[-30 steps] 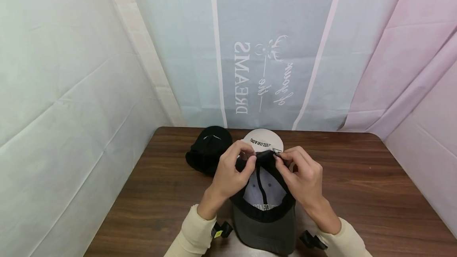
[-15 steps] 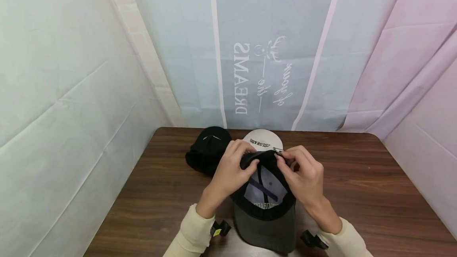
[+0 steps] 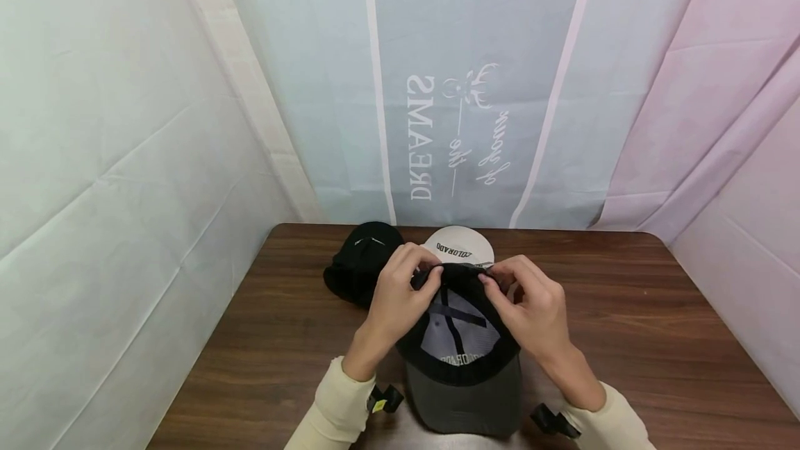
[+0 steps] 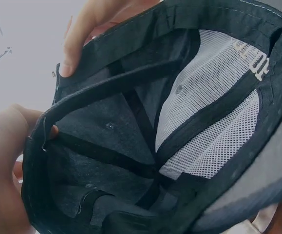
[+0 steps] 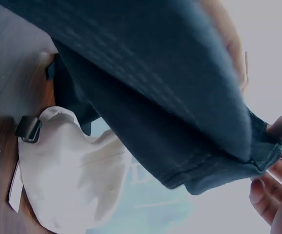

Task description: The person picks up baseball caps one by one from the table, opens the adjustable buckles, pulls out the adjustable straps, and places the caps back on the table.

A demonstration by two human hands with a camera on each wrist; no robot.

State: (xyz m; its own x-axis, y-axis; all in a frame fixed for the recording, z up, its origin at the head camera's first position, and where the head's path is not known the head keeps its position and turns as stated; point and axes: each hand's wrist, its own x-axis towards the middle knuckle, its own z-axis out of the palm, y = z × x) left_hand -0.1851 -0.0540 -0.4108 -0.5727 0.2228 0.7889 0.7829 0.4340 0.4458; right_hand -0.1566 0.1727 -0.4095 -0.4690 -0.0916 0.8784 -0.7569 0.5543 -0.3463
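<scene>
A dark grey baseball cap (image 3: 465, 401) is held with its hollow side facing up and its brim towards me. My left hand (image 3: 400, 297) pinches the back edge of its opening between thumb and fingers. A short way to the right on that edge, my right hand (image 3: 534, 304) pinches it too. Inside, the left wrist view shows a dark sweatband, black seam tapes and white mesh (image 4: 223, 117). A loose dark strip (image 4: 121, 83) runs across the crown's inside. Seen from outside in the right wrist view, the dark cloth (image 5: 155, 73) folds over, and fingers grip its end.
Behind the held cap lies a white cap (image 3: 459, 245) lettered COLORADO, partly hidden. To its left sits a black cap (image 3: 369, 259). All are on or over a dark wooden table (image 3: 625, 325), with hanging cloths (image 3: 337, 89) along its back and sides.
A dark strip has come into view across the cap's inside. My left thumb and fingers spread apart, then closed together on the edge again. The right hand stayed nearly in place.
</scene>
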